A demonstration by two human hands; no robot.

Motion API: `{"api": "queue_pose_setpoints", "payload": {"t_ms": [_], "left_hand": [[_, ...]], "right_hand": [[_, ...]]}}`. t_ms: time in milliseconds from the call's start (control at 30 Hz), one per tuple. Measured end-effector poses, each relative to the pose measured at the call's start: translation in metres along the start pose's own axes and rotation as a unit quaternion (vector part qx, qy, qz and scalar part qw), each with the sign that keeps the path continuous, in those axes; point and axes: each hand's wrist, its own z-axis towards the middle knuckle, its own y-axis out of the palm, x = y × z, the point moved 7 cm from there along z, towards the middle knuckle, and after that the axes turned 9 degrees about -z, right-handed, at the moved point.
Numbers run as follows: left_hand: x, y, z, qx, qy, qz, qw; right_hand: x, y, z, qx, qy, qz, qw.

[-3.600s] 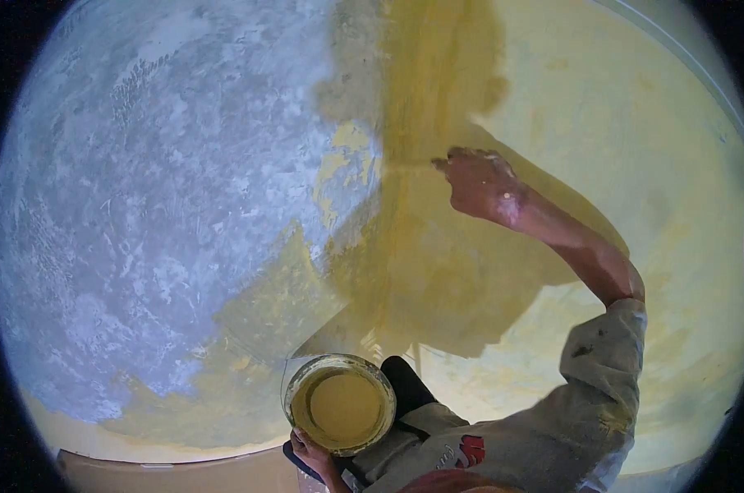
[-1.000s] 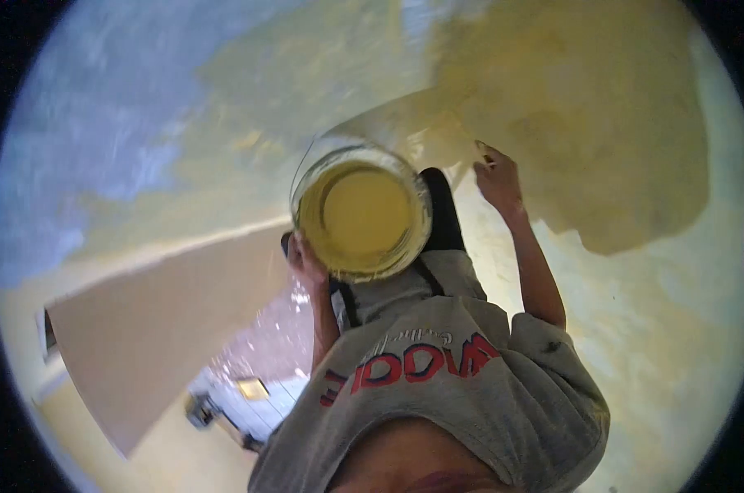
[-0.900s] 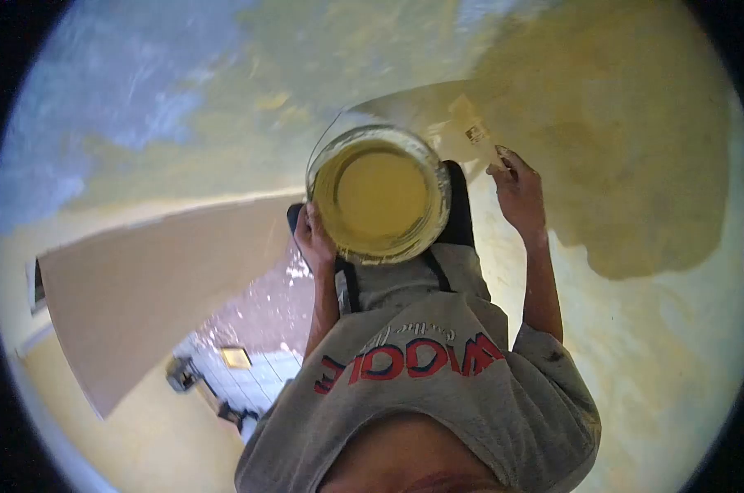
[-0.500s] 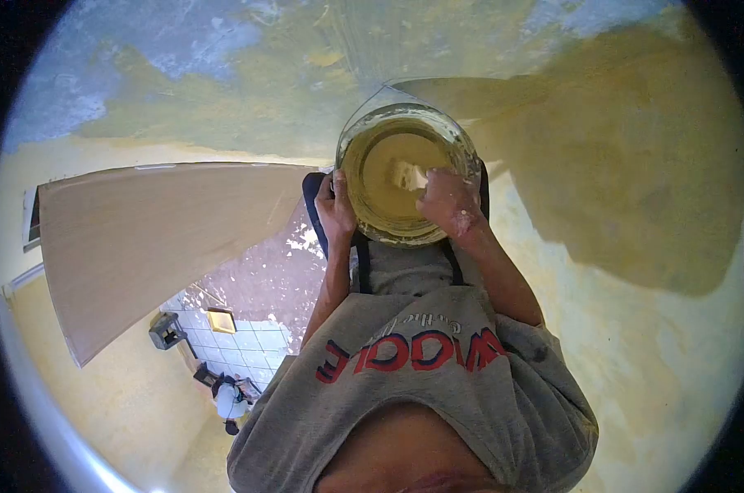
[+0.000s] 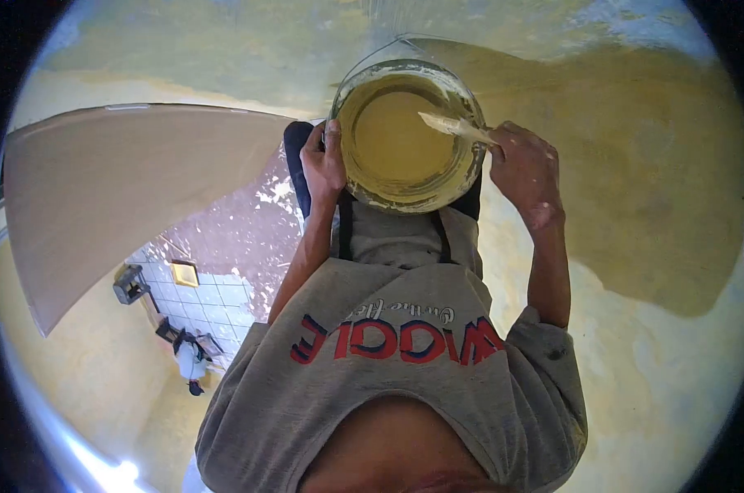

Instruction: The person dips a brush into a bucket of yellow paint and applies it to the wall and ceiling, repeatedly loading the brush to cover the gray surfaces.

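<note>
A round bucket (image 5: pixel 364 200) of yellow paint (image 5: pixel 392 135) is in front of my body, its thin wire handle raised at the far side. My left hand (image 5: pixel 324 164) grips the left side of the bucket, thumb up at the rim. On the other side, my right hand (image 5: pixel 524 164) is closed around the handle of a paintbrush (image 5: pixel 450 125). The paint-coated bristles point left over the paint, and the brush crosses the bucket's right rim. Yellow smears coat the bucket's inner wall.
A yellow and bluish patchy wall (image 5: pixel 224 74) rises ahead, with a large shadow (image 5: pixel 635 164) on the right. A brown sheet-like panel (image 5: pixel 134 189) spans the left. Below, a person (image 5: pixel 190 360) is near a yellow tray (image 5: pixel 185 273) on the tiled floor (image 5: pixel 212 300).
My right hand has moved from inside the bucket out past its right rim, lifting the brush from the paint. The bucket and left hand appear higher in view.
</note>
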Motion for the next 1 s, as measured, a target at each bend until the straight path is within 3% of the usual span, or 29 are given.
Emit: {"api": "queue_pose_setpoints", "payload": {"t_ms": [67, 133, 267, 333, 367, 433, 567, 633, 733, 867, 1000], "left_hand": [[0.001, -0.001, -0.003, 0.013, -0.002, -0.002, 1.0], [-0.001, -0.002, 0.0, 0.013, 0.002, 0.016, 1.0], [0.01, -0.001, -0.003, 0.023, 0.027, 0.003, 0.999], [0.011, 0.001, -0.004, 0.012, 0.019, -0.028, 0.999], [0.007, -0.002, -0.002, 0.017, 0.004, 0.007, 1.0], [0.003, -0.004, -0.002, 0.02, 0.006, 0.013, 1.0], [-0.004, -0.005, 0.001, 0.034, 0.024, 0.012, 0.999], [0.008, -0.005, -0.004, 0.016, -0.007, 0.05, 0.999], [0.016, -0.005, -0.007, 0.021, -0.012, 0.041, 0.999], [-0.001, -0.008, -0.002, 0.043, 0.049, -0.018, 0.998], [0.009, -0.009, -0.004, 0.056, 0.047, 0.045, 0.996]], "right_hand": [[-0.008, 0.009, 0.01, -0.027, -0.02, -0.036, 0.999], [-0.02, 0.018, 0.022, -0.148, -0.026, -0.097, 0.984], [-0.028, 0.024, 0.04, -0.123, -0.059, -0.127, 0.982], [-0.037, 0.028, 0.045, 0.001, -0.151, -0.12, 0.981], [-0.042, 0.028, 0.049, 0.0, -0.157, -0.121, 0.98], [-0.054, 0.033, 0.055, -0.034, -0.173, -0.206, 0.962], [-0.051, 0.07, 0.057, -0.029, -0.201, -0.176, 0.963], [-0.069, 0.058, 0.056, -0.117, -0.231, -0.264, 0.929], [-0.07, 0.063, 0.063, -0.212, -0.212, -0.259, 0.918], [-0.073, 0.068, 0.07, -0.188, -0.256, -0.272, 0.909], [-0.073, 0.07, 0.073, -0.224, -0.255, -0.262, 0.903]]}}
